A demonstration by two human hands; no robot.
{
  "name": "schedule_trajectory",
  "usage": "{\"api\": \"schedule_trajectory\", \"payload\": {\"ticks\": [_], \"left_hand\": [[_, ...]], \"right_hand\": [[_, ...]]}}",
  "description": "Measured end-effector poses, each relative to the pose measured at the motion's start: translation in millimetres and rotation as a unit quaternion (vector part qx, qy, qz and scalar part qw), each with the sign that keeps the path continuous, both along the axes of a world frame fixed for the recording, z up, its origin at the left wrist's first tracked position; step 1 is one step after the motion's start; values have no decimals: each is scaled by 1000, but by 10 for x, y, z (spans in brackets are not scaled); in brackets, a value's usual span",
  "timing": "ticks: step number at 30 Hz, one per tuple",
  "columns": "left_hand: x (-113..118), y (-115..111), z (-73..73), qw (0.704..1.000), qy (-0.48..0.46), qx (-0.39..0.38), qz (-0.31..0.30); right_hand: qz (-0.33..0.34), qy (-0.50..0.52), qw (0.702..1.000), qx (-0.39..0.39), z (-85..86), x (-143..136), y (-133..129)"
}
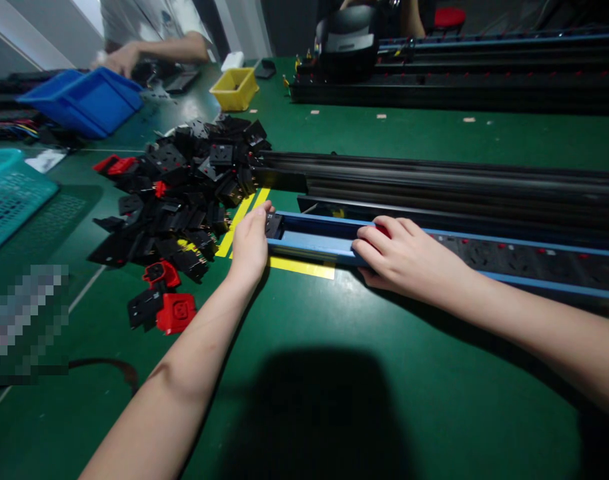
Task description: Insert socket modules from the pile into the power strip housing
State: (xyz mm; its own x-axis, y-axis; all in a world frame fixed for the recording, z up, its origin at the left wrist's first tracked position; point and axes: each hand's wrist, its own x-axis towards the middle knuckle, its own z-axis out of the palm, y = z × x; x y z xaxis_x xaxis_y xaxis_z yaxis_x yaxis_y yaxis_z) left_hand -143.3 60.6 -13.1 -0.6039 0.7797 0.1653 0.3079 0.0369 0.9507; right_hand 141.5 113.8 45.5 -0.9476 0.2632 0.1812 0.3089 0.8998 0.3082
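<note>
A long blue-edged rail (318,243) lies across the green table, with black socket modules (517,260) filling its right part. Its left stretch shows bare blue floor between my hands. My left hand (251,243) is closed round the rail's left end, against a black module (273,225) seated there. Over the rail's middle, my right hand (399,257) has its fingers curled on the rail and on a module with a bit of red showing; the fingers cover most of that module.
Left of the rail is a heap of black modules (171,163), with red modules (178,312) nearer me. Black rails (434,177) lie behind. Further back are a blue bin (91,103), a yellow bin (234,90) and another person's hand (124,60). A teal basket (14,200) stands at left.
</note>
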Motion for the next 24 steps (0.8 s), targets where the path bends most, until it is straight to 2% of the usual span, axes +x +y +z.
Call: {"api": "schedule_trajectory", "payload": {"ticks": [3,9,15,24], "left_hand": [[8,-3,13,1000,1,1,-7],[7,-39,74,997,70,-17,-24],[-19,-64,59,996,79,-12,-45],[-35,-89,78,992,107,-26,-55]], "right_hand": [[-1,7,1000,-18,7,7,0],[-13,45,995,-85,2,40,13],[-30,91,986,-136,-20,59,40],[-51,58,988,-135,-27,68,75]]}}
